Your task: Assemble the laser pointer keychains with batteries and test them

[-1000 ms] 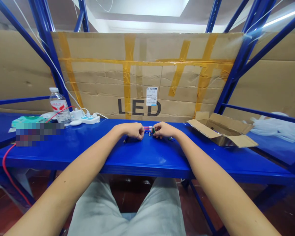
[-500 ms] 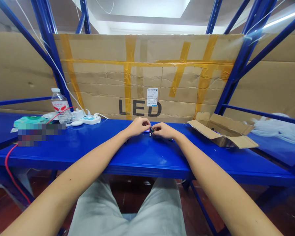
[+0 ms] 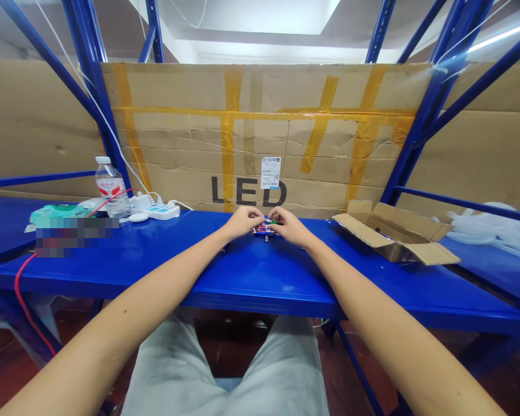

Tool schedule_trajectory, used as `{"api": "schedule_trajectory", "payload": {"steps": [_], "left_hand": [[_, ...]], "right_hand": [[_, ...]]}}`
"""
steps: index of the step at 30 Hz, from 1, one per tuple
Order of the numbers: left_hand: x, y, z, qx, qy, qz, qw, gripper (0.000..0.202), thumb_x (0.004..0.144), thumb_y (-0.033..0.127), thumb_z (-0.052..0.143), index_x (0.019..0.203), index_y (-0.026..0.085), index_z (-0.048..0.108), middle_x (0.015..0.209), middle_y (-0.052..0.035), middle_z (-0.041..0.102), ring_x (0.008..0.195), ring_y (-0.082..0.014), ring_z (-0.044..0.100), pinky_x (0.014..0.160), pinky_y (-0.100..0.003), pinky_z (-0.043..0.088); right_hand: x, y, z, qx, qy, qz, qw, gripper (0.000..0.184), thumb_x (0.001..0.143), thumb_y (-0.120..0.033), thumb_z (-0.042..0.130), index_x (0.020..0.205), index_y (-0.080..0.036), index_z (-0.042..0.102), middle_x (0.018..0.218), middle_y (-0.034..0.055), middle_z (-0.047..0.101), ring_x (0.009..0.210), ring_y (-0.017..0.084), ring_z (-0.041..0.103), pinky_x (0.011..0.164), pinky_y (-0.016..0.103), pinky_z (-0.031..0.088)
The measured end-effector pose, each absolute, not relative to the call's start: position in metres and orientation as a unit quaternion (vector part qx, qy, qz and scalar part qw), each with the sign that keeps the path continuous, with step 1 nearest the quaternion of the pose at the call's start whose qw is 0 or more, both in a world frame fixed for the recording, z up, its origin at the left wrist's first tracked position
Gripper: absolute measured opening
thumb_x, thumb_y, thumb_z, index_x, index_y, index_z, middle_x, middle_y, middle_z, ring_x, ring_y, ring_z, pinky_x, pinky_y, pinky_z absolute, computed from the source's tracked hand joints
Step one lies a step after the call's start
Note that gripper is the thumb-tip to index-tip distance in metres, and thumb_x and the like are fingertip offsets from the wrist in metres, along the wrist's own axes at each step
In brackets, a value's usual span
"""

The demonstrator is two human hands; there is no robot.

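On the blue table, my left hand (image 3: 244, 223) and my right hand (image 3: 289, 226) face each other, a small gap between them. Thumb and fingers of the left are curled into a pinch; what they hold, if anything, is too small to name. A small green piece (image 3: 275, 222) shows at the fingertips of the right hand, which are also drawn together. Below and between the fingers lies a small shiny red and silver assembly (image 3: 262, 230), partly hidden by the right hand. Its kind cannot be made out.
An open cardboard box (image 3: 390, 234) stands at right. To the left are a water bottle (image 3: 112, 188), a white power strip (image 3: 162, 211), a green packet (image 3: 58, 214) and a red cable (image 3: 19, 283). A large cardboard panel (image 3: 190, 141) stands behind the table (image 3: 260, 277).
My right hand has risen slightly and its fingers have shifted. The small dark and green part that stood between both hands' fingertips is now mostly hidden, and more of the red assembly shows.
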State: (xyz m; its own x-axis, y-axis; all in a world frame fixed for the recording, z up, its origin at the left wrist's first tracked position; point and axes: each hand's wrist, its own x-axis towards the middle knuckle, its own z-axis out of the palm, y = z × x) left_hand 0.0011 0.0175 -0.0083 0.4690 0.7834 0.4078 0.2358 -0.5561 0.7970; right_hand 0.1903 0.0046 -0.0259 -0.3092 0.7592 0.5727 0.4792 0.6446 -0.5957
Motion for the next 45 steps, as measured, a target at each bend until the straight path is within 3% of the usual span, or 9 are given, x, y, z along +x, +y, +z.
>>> {"api": "schedule_trajectory", "payload": {"steps": [6, 11, 18, 23, 28, 32, 34, 41, 45], "left_hand": [[0.002, 0.02, -0.009, 0.777, 0.304, 0.421, 0.354, 0.01, 0.081, 0.022, 0.059, 0.077, 0.013, 0.061, 0.054, 0.0014, 0.058, 0.044, -0.0085, 0.05, 0.045, -0.022, 0.04], [0.0, 0.021, -0.01, 0.785, 0.274, 0.428, 0.354, 0.012, 0.079, 0.024, 0.061, 0.079, 0.012, 0.062, 0.055, 0.002, 0.057, 0.046, -0.0082, 0.05, 0.046, -0.021, 0.039], [0.001, 0.021, -0.01, 0.799, 0.26, 0.426, 0.334, 0.017, 0.078, 0.029, 0.062, 0.08, 0.012, 0.062, 0.055, 0.0022, 0.057, 0.046, -0.0082, 0.048, 0.047, -0.021, 0.038], [0.0, 0.02, -0.009, 0.803, 0.256, 0.427, 0.327, 0.017, 0.079, 0.029, 0.061, 0.08, 0.012, 0.062, 0.055, 0.0025, 0.056, 0.046, -0.0084, 0.048, 0.047, -0.022, 0.037], [0.001, 0.017, -0.008, 0.812, 0.264, 0.422, 0.304, 0.011, 0.079, 0.024, 0.06, 0.078, 0.013, 0.062, 0.057, 0.003, 0.056, 0.049, -0.0076, 0.047, 0.052, -0.021, 0.038], [0.001, 0.016, -0.007, 0.813, 0.266, 0.424, 0.297, 0.01, 0.08, 0.023, 0.058, 0.078, 0.013, 0.061, 0.057, 0.0033, 0.055, 0.049, -0.0074, 0.046, 0.052, -0.021, 0.038], [0.001, 0.016, -0.007, 0.809, 0.266, 0.428, 0.302, 0.012, 0.08, 0.024, 0.058, 0.078, 0.013, 0.061, 0.057, 0.003, 0.056, 0.048, -0.0076, 0.046, 0.05, -0.022, 0.037], [-0.001, 0.016, -0.006, 0.809, 0.261, 0.422, 0.317, 0.015, 0.079, 0.027, 0.06, 0.078, 0.012, 0.062, 0.057, 0.0023, 0.056, 0.048, -0.0083, 0.047, 0.048, -0.022, 0.036], [0.0, 0.015, -0.007, 0.81, 0.259, 0.422, 0.314, 0.014, 0.079, 0.027, 0.062, 0.08, 0.013, 0.063, 0.058, 0.0024, 0.057, 0.052, -0.009, 0.049, 0.053, -0.022, 0.038]], "right_hand": [[0.182, -0.002, -0.02, -0.395, -0.757, 0.158, 0.496, 0.019, 0.069, -0.031, 0.066, 0.076, -0.018, 0.055, 0.074, -0.0005, 0.057, 0.073, 0.015, 0.053, 0.07, 0.028, 0.044], [0.182, -0.008, -0.017, -0.398, -0.775, 0.177, 0.458, 0.024, 0.079, -0.038, 0.054, 0.069, -0.017, 0.061, 0.061, 0.0008, 0.055, 0.065, 0.016, 0.052, 0.061, 0.028, 0.041], [0.183, -0.002, -0.021, -0.378, -0.756, 0.167, 0.508, 0.029, 0.062, -0.032, 0.073, 0.079, -0.019, 0.055, 0.077, 0.0001, 0.057, 0.075, 0.016, 0.054, 0.07, 0.03, 0.046], [0.184, -0.005, -0.02, -0.395, -0.758, 0.178, 0.487, 0.022, 0.073, -0.038, 0.066, 0.073, -0.019, 0.056, 0.065, -0.0004, 0.056, 0.062, 0.016, 0.051, 0.061, 0.03, 0.043], [0.183, -0.006, -0.017, -0.399, -0.8, 0.085, 0.44, 0.02, 0.083, -0.028, 0.052, 0.068, -0.017, 0.062, 0.071, 0.0053, 0.064, 0.07, 0.019, 0.057, 0.069, 0.032, 0.042], [0.181, -0.001, -0.021, -0.401, -0.791, 0.067, 0.457, 0.008, 0.079, -0.024, 0.058, 0.08, -0.018, 0.062, 0.083, 0.006, 0.065, 0.08, 0.02, 0.058, 0.076, 0.033, 0.044], [0.181, 0.0, -0.023, -0.393, -0.783, 0.081, 0.476, 0.015, 0.072, -0.024, 0.065, 0.085, -0.019, 0.059, 0.085, 0.0043, 0.064, 0.082, 0.02, 0.057, 0.076, 0.033, 0.045], [0.184, -0.004, -0.02, -0.375, -0.77, 0.15, 0.493, 0.014, 0.074, -0.031, 0.063, 0.075, -0.018, 0.059, 0.074, 0.0033, 0.062, 0.075, 0.019, 0.057, 0.069, 0.032, 0.045], [0.185, -0.008, -0.016, -0.393, -0.779, 0.189, 0.451, 0.027, 0.082, -0.037, 0.051, 0.064, -0.018, 0.057, 0.053, -0.0006, 0.05, 0.056, 0.015, 0.047, 0.057, 0.03, 0.039]]}}
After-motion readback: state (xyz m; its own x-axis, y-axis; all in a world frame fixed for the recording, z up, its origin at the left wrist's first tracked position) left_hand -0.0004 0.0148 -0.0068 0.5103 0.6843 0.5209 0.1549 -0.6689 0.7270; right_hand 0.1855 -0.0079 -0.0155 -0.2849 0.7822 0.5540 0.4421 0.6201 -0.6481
